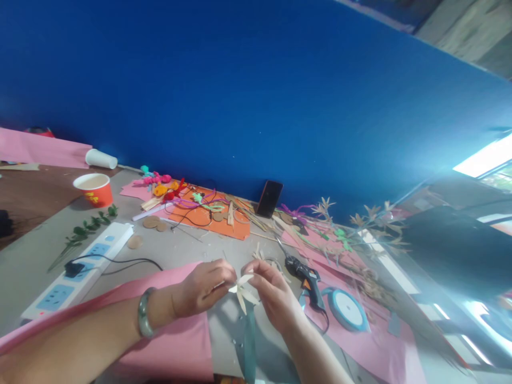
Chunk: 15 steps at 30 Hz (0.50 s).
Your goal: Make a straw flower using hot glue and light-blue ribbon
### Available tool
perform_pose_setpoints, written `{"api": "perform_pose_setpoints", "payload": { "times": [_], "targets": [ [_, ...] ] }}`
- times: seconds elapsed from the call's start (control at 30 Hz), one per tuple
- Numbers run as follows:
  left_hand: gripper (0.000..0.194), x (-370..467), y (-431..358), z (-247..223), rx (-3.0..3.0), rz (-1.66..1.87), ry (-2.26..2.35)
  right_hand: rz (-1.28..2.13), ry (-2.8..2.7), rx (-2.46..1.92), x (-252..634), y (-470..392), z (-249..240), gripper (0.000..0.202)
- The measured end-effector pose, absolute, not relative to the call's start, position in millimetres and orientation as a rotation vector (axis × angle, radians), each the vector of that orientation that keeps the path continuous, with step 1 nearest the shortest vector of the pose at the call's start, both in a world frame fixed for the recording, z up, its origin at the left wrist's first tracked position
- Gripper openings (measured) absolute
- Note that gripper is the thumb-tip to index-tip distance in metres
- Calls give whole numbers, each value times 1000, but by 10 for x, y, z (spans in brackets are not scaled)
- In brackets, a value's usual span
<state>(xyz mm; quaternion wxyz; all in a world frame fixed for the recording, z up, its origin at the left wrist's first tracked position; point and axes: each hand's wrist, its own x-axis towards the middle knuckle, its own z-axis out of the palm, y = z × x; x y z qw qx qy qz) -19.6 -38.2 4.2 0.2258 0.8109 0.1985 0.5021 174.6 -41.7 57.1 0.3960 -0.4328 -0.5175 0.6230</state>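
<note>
Both hands meet over the front middle of the table, around a pale flower-like piece (245, 293) with several pointed petals. My left hand (206, 285), with a bangle on its wrist, pinches the left side of the piece between thumb and fingers. On the right side, my right hand (272, 288) grips a petal with bent fingers. A green ribbon strip (249, 341) hangs or lies below the piece; its upper end is unclear. Pink paper (184, 341) lies beneath my left forearm.
A glue gun (304, 274) and a blue ribbon roll (349, 309) lie at the right. A power strip (80, 272) and a red paper cup (94, 191) stand left. Behind are orange paper (236, 229), a phone (270, 199) and a blue wall (240, 96).
</note>
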Motion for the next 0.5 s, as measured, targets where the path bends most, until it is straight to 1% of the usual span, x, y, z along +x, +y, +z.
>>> {"api": "perform_pose_setpoints", "payload": {
  "times": [0.13, 0.17, 0.23, 0.37, 0.5],
  "targets": [
    [10, -188, -364, 19, 2229, 1323, 546, 1405, -1580, -962, 1847, -361, 738, 40],
    [9, -186, -363, 18, 2231, 1314, 538, 1374, -1675, -933, 1864, -348, 793, 40],
    [10, -183, -367, 19, 2243, 1299, 518, 1322, -1845, -902, 1874, -327, 897, 34],
    [11, -176, -384, 32, 2265, 1261, 482, 1277, -2021, -942, 1813, -297, 1010, 13],
    [13, -179, -400, 44, 2300, 1248, 474, 1257, -2066, -1006, 1750, -253, 1059, 15]
  ]
}}
